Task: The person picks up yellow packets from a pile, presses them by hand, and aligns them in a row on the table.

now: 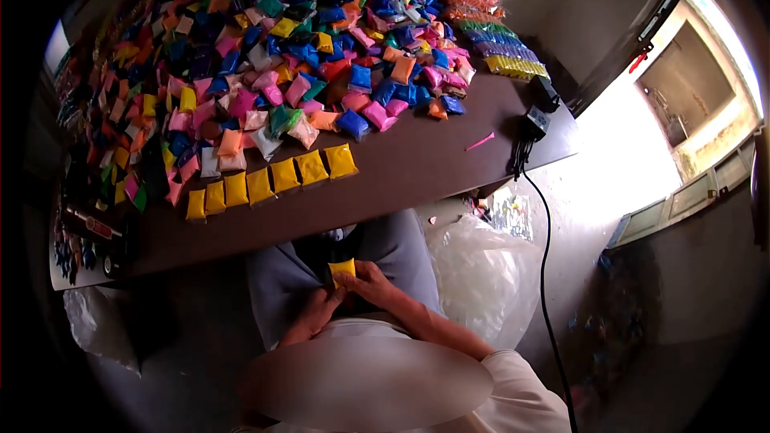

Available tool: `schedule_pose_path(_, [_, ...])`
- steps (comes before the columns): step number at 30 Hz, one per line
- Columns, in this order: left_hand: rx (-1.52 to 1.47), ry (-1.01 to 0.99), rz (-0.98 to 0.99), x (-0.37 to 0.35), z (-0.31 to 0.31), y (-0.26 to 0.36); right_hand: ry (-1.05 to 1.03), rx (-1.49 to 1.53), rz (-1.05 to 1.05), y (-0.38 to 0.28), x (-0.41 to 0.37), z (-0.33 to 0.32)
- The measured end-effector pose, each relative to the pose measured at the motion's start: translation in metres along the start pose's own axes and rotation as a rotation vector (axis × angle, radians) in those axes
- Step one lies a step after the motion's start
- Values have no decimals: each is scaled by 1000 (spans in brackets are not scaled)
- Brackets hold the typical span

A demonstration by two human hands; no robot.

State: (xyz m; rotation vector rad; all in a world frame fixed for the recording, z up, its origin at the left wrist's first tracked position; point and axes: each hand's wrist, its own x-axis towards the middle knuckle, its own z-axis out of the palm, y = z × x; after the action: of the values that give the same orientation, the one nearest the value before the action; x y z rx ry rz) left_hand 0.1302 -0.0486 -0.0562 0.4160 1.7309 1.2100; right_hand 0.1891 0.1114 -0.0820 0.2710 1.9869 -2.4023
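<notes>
A small yellow packet (342,267) is held in front of my lap, below the table's front edge. My right hand (370,282) is closed on its right side and lower part. From below, my left hand (325,302) also grips the packet near its bottom edge, its fingers partly hidden. On the table, beyond my hands, several similar yellow packets (259,185) lie side by side in a slanting row. Behind them spreads a large heap of small packets (313,48) in blue, pink, orange, green and other colours.
Strips of bundled packets (513,66) are stacked at the table's (417,164) far right. A pink stick (480,142) lies near a small box (536,122) with a black cable (549,273) running to the floor. A clear plastic bag (485,273) stands right of my legs.
</notes>
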Motion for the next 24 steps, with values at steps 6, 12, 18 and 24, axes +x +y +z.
schedule_pose_path(6, [-67,-10,64,6,0,-15,-44,-16,-40,0,-2,0])
schedule_pose_path(12, [-116,30,24,4,-2,-10,142,-20,-31,-12,-4,5])
schedule_pose_path(18, [-140,-29,31,5,-2,-15,95,57,47,-9,-6,-1])
schedule_pose_path(24, [-211,7,39,12,-2,-28,92,49,86,-9,-5,2])
